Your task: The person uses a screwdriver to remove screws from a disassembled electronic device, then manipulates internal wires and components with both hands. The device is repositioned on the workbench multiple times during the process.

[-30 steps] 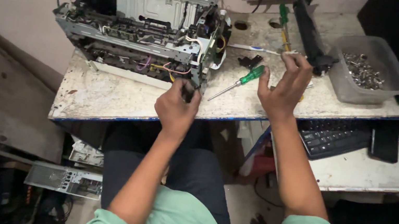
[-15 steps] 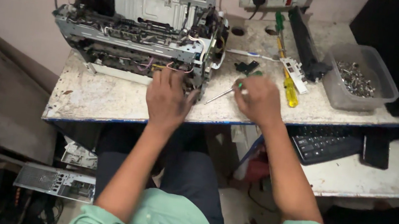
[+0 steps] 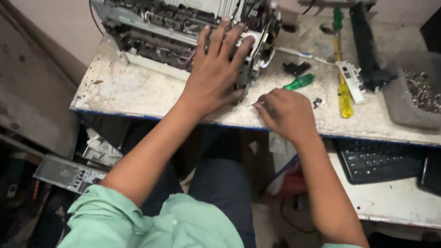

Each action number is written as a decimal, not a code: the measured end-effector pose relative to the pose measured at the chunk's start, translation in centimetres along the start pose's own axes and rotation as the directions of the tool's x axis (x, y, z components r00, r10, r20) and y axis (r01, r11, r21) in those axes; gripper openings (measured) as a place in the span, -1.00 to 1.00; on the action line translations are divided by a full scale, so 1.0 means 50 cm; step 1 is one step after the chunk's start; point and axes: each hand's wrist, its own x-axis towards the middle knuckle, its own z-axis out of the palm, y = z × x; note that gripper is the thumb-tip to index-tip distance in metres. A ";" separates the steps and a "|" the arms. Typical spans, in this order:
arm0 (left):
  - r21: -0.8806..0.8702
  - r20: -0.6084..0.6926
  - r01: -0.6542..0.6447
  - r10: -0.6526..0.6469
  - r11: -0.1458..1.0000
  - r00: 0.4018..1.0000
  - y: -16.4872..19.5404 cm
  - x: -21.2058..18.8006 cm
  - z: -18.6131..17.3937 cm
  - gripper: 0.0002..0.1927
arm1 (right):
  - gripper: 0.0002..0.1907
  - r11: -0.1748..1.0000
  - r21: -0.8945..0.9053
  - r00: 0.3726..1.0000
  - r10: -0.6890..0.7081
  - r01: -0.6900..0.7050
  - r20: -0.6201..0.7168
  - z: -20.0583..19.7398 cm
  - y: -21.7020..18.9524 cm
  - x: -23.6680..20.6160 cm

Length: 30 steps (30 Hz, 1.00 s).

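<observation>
Two hands are on the worn white bench (image 3: 138, 91). The left hand (image 3: 213, 73) lies flat, fingers spread wide, against the near right corner of the stripped printer (image 3: 184, 16), pressing on its frame and grasping nothing. A second ago it hung near the bench edge with fingers curled; half a second ago it was just reaching the chassis, so it has now settled as a brace. The right hand (image 3: 286, 113), which a second ago lay open to the right of the green screwdriver (image 3: 296, 83), has closed over the tool: fingers curled around the shaft, its metal tip poking out left toward the printer's corner, the green handle sticking out far of the knuckles. Judging by this, the screwdriver is picked up and aimed, and the printer steadied for work at that corner. A yellow screwdriver (image 3: 343, 99) lies just right of the hand, with a black bar (image 3: 366, 44) farther back and a grey tray (image 3: 429, 91) of screws at far right. A keyboard (image 3: 380, 162) sits on the lower shelf.
</observation>
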 end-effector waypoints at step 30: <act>0.033 0.005 -0.034 0.034 0.999 0.999 -0.011 -0.002 0.011 0.16 | -0.80 0.988 0.108 0.993 0.113 -0.114 0.018 0.008 -0.020 -0.003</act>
